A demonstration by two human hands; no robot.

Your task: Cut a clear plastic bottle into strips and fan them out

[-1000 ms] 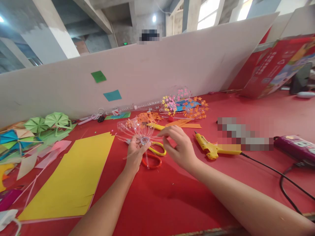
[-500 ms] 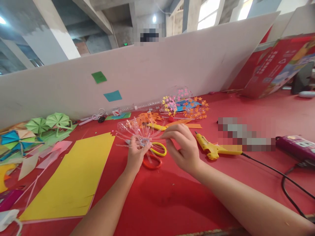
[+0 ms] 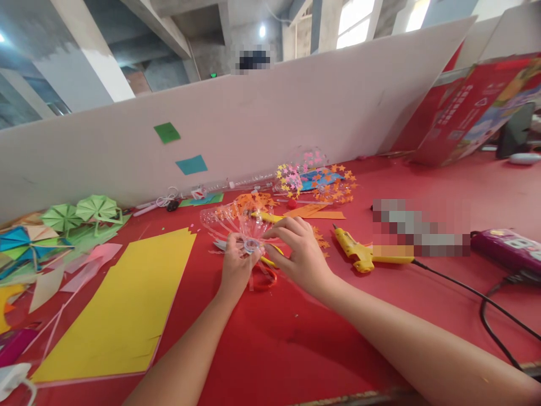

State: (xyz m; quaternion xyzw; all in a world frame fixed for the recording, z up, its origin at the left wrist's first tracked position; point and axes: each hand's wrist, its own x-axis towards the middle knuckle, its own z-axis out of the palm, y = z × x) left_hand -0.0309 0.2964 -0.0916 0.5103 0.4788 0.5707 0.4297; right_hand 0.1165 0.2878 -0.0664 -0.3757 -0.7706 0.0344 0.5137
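My left hand grips the neck of a clear plastic bottle cut into long strips that fan outward, the ring of its mouth facing me. Close by on the right, my right hand has its thumb and fingers drawn together at the strips beside the neck; the fingertips partly hide what they pinch. Below the bottle lie scissors with red and yellow handles, partly covered by both hands. Orange paper stars lie just behind my right hand.
A yellow glue gun with a black cord lies to the right. Yellow card sheets lie left, with folded green paper umbrellas behind. Star-covered clear plastic pieces stand near the white partition. A red box is far right.
My right hand has moved left and slightly down, from beside the bottle to its strips near the neck. My left hand keeps its hold and shifts slightly right. Orange stars behind my right hand are now visible.
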